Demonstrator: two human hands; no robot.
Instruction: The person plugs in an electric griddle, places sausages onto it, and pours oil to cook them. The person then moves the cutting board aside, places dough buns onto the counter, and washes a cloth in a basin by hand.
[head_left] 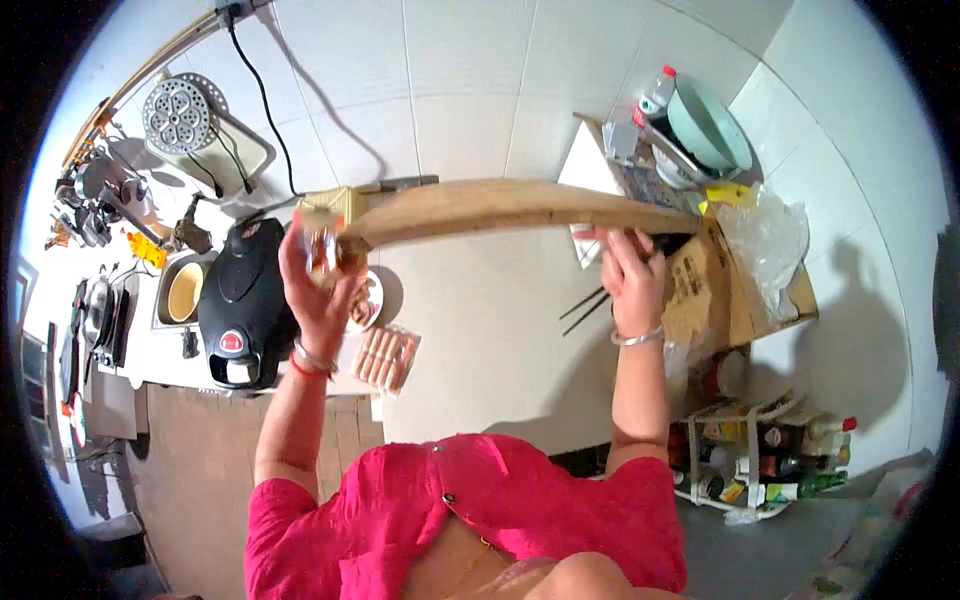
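Long tan wooden board [500, 208]: spanning the white counter's [490, 330] far side
Left hand [318, 295]: fingers are gripping a blurred, glossy brown-and-clear object [322, 248]
Right hand [630, 275]: fingers are hovering half-curled by the board's near edge; cannot tell the hold
Steadying: probably needing level support

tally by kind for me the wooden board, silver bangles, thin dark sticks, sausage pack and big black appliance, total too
Wooden board: 1
Silver bangles: 2
Thin dark sticks: 2
Sausage pack: 1
Big black appliance: 1
Total: 7
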